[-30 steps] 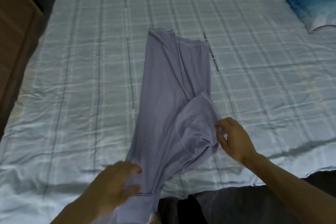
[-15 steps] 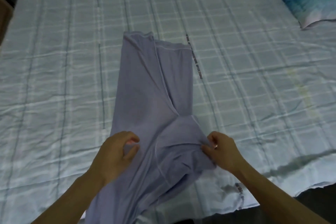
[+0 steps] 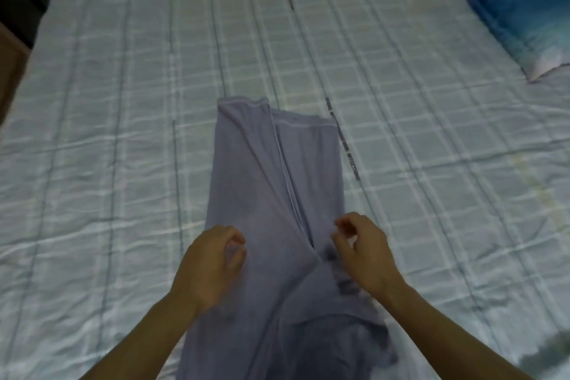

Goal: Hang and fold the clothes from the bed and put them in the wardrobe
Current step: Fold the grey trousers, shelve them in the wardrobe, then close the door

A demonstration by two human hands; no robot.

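Since a second ago both hands have come together near the middle of the lavender garment (image 3: pixel 271 182), which now lies straighter along the bed (image 3: pixel 123 120). The left hand (image 3: pixel 209 262) pinches the cloth's left edge between thumb and curled fingers. The right hand (image 3: pixel 364 253) hovers over the right edge, fingers curled; whether they grip cloth is unclear. A colourful pillow (image 3: pixel 521 6) sits far right.
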